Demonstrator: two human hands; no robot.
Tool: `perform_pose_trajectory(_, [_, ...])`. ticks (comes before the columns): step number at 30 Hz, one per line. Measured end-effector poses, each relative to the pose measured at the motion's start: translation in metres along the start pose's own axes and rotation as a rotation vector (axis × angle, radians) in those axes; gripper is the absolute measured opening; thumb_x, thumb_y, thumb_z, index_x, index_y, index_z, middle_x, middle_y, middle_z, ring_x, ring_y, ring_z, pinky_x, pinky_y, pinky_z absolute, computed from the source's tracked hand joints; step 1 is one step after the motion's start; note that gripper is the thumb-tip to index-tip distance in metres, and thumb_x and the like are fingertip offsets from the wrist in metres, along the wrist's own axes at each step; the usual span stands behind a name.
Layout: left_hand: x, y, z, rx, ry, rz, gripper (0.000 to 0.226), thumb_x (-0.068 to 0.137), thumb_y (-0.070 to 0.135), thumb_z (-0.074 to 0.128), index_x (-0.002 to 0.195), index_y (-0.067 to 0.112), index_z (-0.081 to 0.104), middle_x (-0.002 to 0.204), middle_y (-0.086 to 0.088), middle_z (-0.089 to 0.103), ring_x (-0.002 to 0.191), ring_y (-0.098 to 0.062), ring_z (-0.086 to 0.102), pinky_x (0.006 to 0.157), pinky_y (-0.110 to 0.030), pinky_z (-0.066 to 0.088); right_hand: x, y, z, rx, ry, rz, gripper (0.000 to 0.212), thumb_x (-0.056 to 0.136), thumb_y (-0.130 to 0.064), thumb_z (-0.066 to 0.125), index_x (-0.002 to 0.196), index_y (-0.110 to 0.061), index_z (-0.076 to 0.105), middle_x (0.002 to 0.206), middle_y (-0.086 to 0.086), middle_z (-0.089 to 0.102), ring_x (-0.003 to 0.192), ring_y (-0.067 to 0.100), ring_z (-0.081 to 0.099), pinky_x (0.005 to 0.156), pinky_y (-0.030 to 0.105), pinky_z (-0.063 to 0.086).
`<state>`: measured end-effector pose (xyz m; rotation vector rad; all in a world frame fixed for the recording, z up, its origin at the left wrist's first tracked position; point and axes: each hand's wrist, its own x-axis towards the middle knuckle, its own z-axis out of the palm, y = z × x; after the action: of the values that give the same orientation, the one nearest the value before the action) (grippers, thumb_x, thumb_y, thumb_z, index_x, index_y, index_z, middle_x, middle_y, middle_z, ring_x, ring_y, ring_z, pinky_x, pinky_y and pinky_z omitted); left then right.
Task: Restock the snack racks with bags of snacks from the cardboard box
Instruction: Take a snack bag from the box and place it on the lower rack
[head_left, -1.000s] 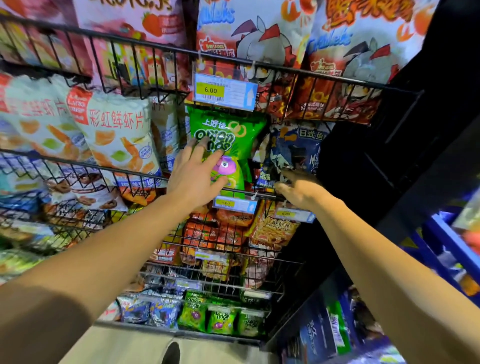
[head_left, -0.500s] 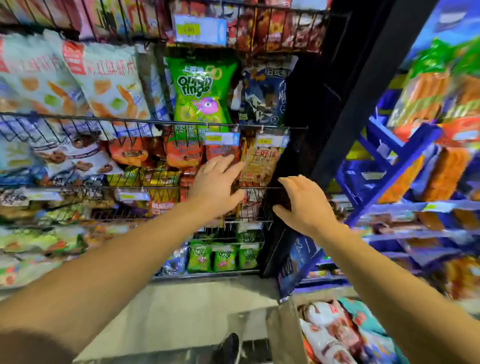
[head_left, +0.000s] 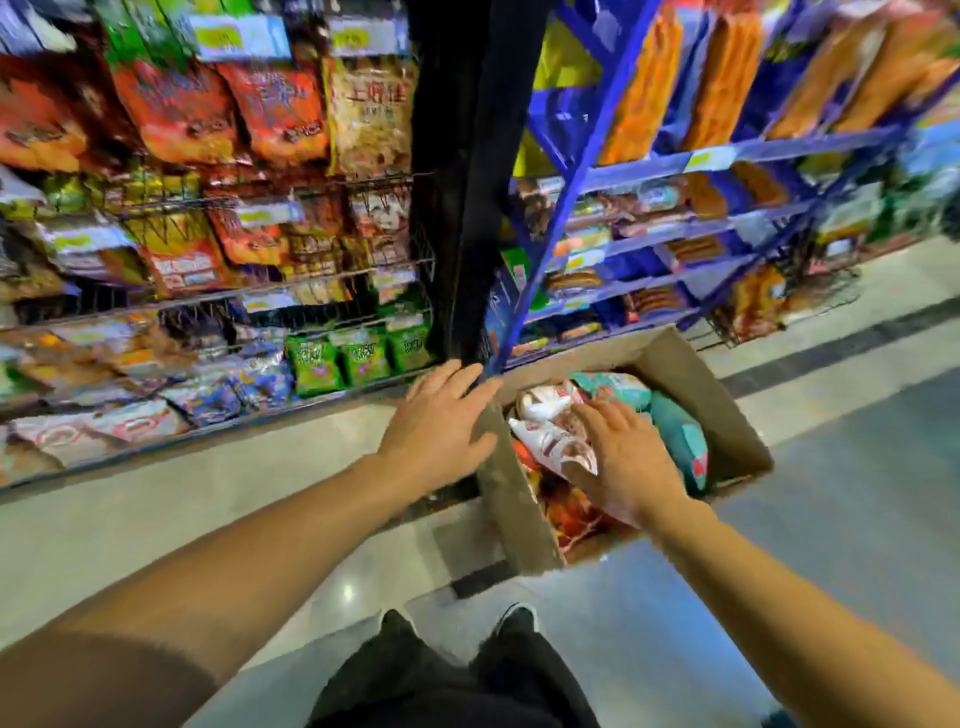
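While the right hand (head_left: 626, 460) is reaching into the cardboard box (head_left: 511, 512), its fingers are lying loosely spread on a white-and-red snack bag (head_left: 550, 436); no grip is closed yet. The left hand (head_left: 441, 421) is hovering with fingers spread at the box's near-left wall, apparently to steady it, though contact cannot be confirmed. The box is sitting open on the floor beside the wire snack racks (head_left: 332, 270), presumably for short reaches. Teal bags (head_left: 680, 436) are lying inside it, and blue shelving (head_left: 727, 156) is standing beyond.
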<state>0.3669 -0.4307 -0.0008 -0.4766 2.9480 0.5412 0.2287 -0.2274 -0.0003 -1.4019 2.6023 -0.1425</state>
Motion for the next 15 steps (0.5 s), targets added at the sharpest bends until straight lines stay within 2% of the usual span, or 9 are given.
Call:
perform_pose_trajectory(3, [0.01,0.035,0.03,-0.018,-0.036,0.053,0.071,0.093,0.049,0.057,0.155,0.027,0.031,0.163,-0.004,0.026,0.151,-0.027,0.017,0.121,-0.041,0.015,-0.034,0.047,0.021,0.019,-0.088,0.092,0.076,0.074,-0.057,0.048,0.128,-0.005,0.062,0.125,0.019,0.063,0.114,0.046,0.06,0.094,0.055,0.052])
perform_pose_trajectory(6, [0.027,0.07,0.058,-0.008,-0.059,0.084,0.068,0.088,0.047,0.058,0.15,0.025,0.042,0.158,-0.008,0.037,0.147,-0.032,0.028,0.119,-0.044,0.021,-0.063,0.094,0.036,0.041,-0.116,0.154,0.075,0.079,-0.06,0.047,0.13,-0.007,0.061,0.126,0.017,0.063,0.113,0.044,0.058,0.095,0.053,0.05])
perform_pose_trajectory(8, [0.041,0.094,0.076,0.011,-0.094,0.081,0.069,0.089,0.048,0.054,0.153,0.026,0.037,0.159,-0.007,0.033,0.148,-0.031,0.025,0.12,-0.044,0.019,-0.075,0.126,0.044,0.041,-0.126,0.185,0.078,0.078,-0.059,0.044,0.134,-0.006,0.059,0.131,0.017,0.06,0.12,0.043,0.055,0.101,0.053,0.047])
perform_pose_trajectory(11, [0.069,0.128,0.103,0.004,-0.133,0.045,0.069,0.094,0.047,0.054,0.155,0.027,0.03,0.163,-0.003,0.026,0.15,-0.028,0.018,0.122,-0.044,0.017,-0.079,0.176,0.053,0.012,-0.193,0.218,0.084,0.079,-0.063,0.039,0.147,-0.012,0.047,0.148,0.012,0.049,0.137,0.036,0.043,0.114,0.051,0.036])
perform_pose_trajectory(15, [0.106,0.169,0.132,0.002,-0.172,-0.014,0.07,0.094,0.05,0.052,0.155,0.027,0.03,0.163,-0.004,0.025,0.15,-0.03,0.019,0.122,-0.044,0.017,-0.073,0.245,0.07,0.05,-0.253,0.204,0.083,0.081,-0.061,0.045,0.149,-0.013,0.044,0.151,0.012,0.046,0.14,0.035,0.038,0.117,0.048,0.032])
